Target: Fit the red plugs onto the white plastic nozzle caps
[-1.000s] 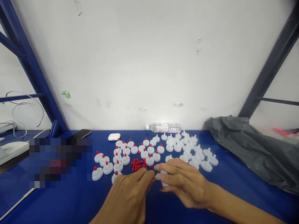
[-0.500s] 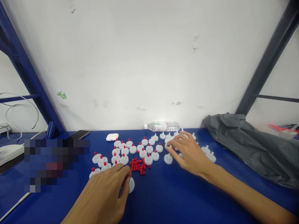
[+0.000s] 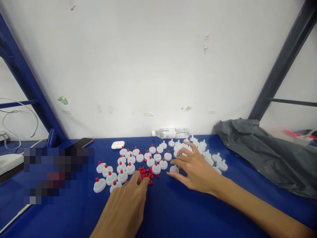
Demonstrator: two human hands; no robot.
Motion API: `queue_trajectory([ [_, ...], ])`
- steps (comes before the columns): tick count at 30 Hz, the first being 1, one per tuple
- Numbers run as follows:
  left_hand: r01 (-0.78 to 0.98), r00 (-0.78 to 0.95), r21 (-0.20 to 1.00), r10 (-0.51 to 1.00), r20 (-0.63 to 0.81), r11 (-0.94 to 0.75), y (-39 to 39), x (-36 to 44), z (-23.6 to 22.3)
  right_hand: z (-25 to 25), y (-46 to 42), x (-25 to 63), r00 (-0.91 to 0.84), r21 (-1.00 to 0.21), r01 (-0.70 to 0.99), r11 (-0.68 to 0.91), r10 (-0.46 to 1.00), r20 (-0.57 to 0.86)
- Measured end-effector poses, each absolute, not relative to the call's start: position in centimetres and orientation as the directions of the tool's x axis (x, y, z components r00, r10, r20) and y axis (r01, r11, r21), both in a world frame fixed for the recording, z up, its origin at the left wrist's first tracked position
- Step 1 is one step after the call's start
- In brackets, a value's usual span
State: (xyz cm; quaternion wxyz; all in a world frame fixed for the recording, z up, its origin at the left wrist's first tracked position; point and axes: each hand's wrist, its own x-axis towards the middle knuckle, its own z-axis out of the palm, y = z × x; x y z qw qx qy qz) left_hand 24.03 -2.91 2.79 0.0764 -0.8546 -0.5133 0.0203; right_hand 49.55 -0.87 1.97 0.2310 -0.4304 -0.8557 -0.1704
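Red caps (image 3: 148,171) lie by your left hand (image 3: 129,200), its grip impossible to tell; your right hand (image 3: 194,168) spreads around a white lid (image 3: 174,169).

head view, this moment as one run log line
left hand: at red caps, grip hidden | right hand: spread beside white lid, contact unclear | bottle: on its side

The left hand (image 3: 128,200) likely hides some red caps (image 3: 149,172); a blocky blurred patch (image 3: 58,175) obscures the desk (image 3: 170,211) toward its left edge.
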Motion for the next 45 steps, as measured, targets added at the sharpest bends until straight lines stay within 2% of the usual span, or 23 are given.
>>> queue_trajectory([
  [10, 0.852, 0.509, -0.171, 0.860, 0.041, -0.496, -2.3, 24.4, 1.7, 1.7, -1.1, 49.0, -0.581, 0.093, 0.768, 0.634, 0.629, 0.516],
  [20, 0.845, 0.522, -0.193, 0.847, 0.101, -0.498, -2.3, 24.2, 0.9, 2.5, -2.3, 48.0, -0.621, 0.017, 0.689, 0.724, 0.579, 0.528],
  [36, 0.856, 0.500, -0.169, 0.865, 0.027, -0.489, -2.2, 24.3, 0.9, 2.0, -2.5, 47.6, -0.697, -0.098, 0.620, 0.779, 0.604, 0.386],
  [45, 0.859, 0.493, -0.208, 0.865, 0.090, -0.468, -1.9, 23.8, -0.2, 1.9, -2.6, 47.6, -0.708, -0.149, 0.596, 0.789, 0.604, 0.365],
])
